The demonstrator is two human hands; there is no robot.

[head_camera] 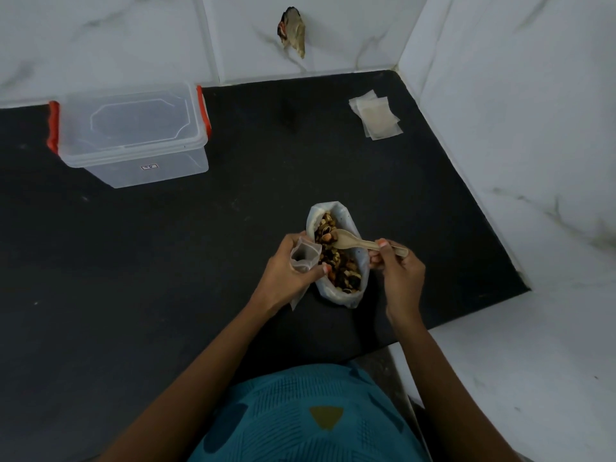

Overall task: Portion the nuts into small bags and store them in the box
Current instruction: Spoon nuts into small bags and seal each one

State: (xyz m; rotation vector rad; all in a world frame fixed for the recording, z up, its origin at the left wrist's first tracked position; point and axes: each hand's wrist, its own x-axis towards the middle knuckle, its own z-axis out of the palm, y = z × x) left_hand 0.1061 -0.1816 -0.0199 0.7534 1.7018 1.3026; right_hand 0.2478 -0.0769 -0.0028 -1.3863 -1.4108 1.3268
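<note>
Head view.

Setting: black table (166, 278) fitted into a corner of white marble-tile wall (500, 95), with a chipped patch (292, 31) high on the back wall.

Item 1: large bag (333, 295) of mixed nuts (336, 265), lying near the table's front-right edge, mouth spread wide and facing up. Judged so placed for easy scooping.

Item 2: small bag (304, 255), gripped in the left hand (283, 271), fingers (325, 269) curled round it, mouth propped open and touching the large bag's left rim. Probably kept that close so spilled nuts drop back into the supply. Looks empty.

Item 3: pale spoon (353, 240), handle pinched by the right hand (400, 275), bowl resting over the nuts. No load visible in it.

Item 4: stack of spare small bags (376, 118), flat at back right beside the side wall, well apart from the hands.

Item 5: clear box (133, 135) with red latches (52, 126), back left against the wall, lid on. None of the filled portions seen inside. Judged to need opening before storage.

Room to move: broad bare black surface between the hands and the box. Right side cramped, the table's edge and side wall close to the right hand.
</note>
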